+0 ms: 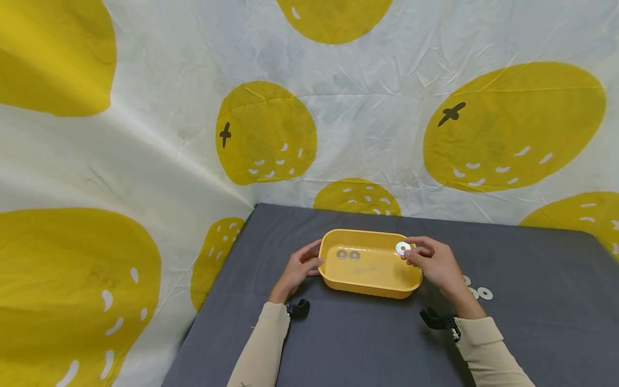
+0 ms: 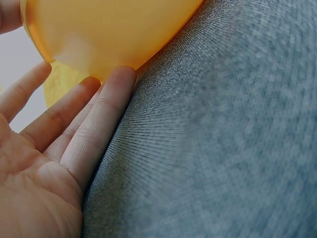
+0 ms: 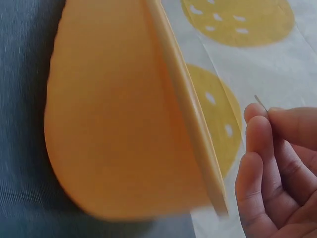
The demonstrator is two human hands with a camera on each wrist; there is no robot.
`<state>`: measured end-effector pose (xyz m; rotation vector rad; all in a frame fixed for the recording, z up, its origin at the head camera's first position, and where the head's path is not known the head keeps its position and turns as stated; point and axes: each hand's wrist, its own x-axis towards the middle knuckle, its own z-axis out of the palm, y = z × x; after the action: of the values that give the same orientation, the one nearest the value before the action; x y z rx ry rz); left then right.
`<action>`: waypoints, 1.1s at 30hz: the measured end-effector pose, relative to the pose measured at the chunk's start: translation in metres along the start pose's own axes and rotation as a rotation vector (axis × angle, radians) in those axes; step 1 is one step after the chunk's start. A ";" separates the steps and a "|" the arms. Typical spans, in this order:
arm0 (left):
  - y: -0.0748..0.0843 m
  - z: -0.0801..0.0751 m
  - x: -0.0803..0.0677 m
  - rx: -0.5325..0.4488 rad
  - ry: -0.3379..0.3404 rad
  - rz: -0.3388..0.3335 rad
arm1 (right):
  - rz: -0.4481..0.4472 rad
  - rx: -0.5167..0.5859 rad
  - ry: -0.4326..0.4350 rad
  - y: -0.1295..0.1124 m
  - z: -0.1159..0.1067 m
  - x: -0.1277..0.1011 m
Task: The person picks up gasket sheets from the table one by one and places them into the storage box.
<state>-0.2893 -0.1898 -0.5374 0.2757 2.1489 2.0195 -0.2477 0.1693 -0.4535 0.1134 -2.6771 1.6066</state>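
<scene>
A: Near the far edge of the grey worktop (image 1: pixel 367 344), centre: yellow tray (image 1: pixel 369 282); two washers (image 1: pixel 348 255) lying flat inside it, toward its left end, just beside each other.

B: And the hands?

A: Left hand (image 1: pixel 300 269) against the tray's left end; fingers (image 2: pixel 99 129) fairly straight, tips touching the outer wall, nothing held; reads as steadying. Right hand (image 1: pixel 432 260) at the tray's right end; its fingertips pinch a white washer (image 1: pixel 402 248) by the edge, held just above the right rim, not yet inside.

B: Wrist view agree?

A: Right wrist view shows thumb and forefinger pressed together with a thin metal edge (image 3: pixel 261 102) poking out between them; tray wall alongside, apart from the fingers; so yes, clamped on the washer.

B: What remains outside?

A: Loose washers (image 1: pixel 479 291) on the worktop to the right of the tray, partly hidden behind the right wrist; at least three visible, cannot count for sure.

B: Progress, then?

A: My judgement: two washers in, a third in the fingers at the rim, a few left on the worktop; roughly midway, perhaps a little under; tray itself flat on the worktop, not tilted in the head view.
</scene>
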 end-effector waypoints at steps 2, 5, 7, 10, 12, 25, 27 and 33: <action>0.000 0.000 0.001 -0.003 -0.004 0.002 | 0.005 0.023 -0.006 -0.004 0.007 0.002; 0.001 -0.001 0.001 -0.004 -0.007 0.004 | 0.010 0.055 -0.015 -0.009 0.019 0.006; 0.002 -0.001 0.001 -0.003 -0.011 0.008 | 0.010 0.068 -0.019 -0.010 0.027 0.008; 0.002 -0.001 0.002 -0.001 -0.023 0.015 | 0.012 0.068 -0.014 -0.012 0.036 0.011; 0.001 0.000 0.002 0.000 -0.028 0.019 | 0.010 0.068 -0.004 -0.013 0.041 0.013; -0.002 -0.005 -0.003 0.001 -0.003 0.010 | 0.032 0.061 0.011 -0.021 0.079 0.037; -0.002 -0.006 -0.003 0.008 0.005 0.006 | 0.045 0.057 0.006 -0.022 0.083 0.041; 0.000 -0.003 -0.002 -0.003 -0.010 0.014 | 0.103 0.025 -0.004 -0.016 0.088 0.050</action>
<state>-0.2887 -0.1932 -0.5375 0.3008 2.1430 2.0245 -0.2940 0.0815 -0.4785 -0.0217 -2.7085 1.6685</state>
